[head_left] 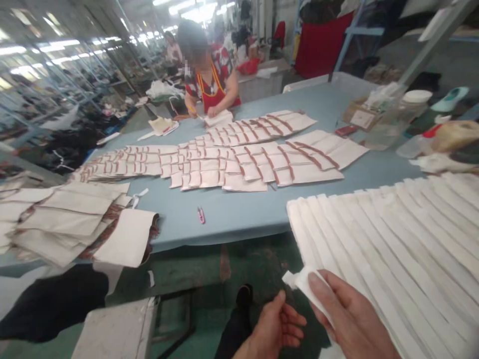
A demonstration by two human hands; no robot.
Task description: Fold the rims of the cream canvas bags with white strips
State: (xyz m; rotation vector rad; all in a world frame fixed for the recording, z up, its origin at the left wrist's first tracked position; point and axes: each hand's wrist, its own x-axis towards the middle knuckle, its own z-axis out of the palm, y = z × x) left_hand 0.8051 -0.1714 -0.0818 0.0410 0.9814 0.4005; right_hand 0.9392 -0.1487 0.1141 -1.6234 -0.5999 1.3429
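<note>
My right hand (350, 311) is closed on a folded strip of white fabric (307, 286), thumb on top, and the strip's end sticks out toward the left. Just left of it, my left hand (275, 324) has its thumb raised and its fingers loosely curled, with nothing in them. At the right lies a long row of overlapping white fabric pieces (389, 234), right beside my right hand. Whether the held strip is joined to that row is hidden by my hand.
Cream panels with brown edging (209, 164) lie in overlapping rows on the blue table (175, 214). Pink thread snips (201, 215) rest near its front edge. More panels (67, 214) are piled at left. A stool (112, 329) stands below. Across the table, a co-worker (213, 85) handles fabric.
</note>
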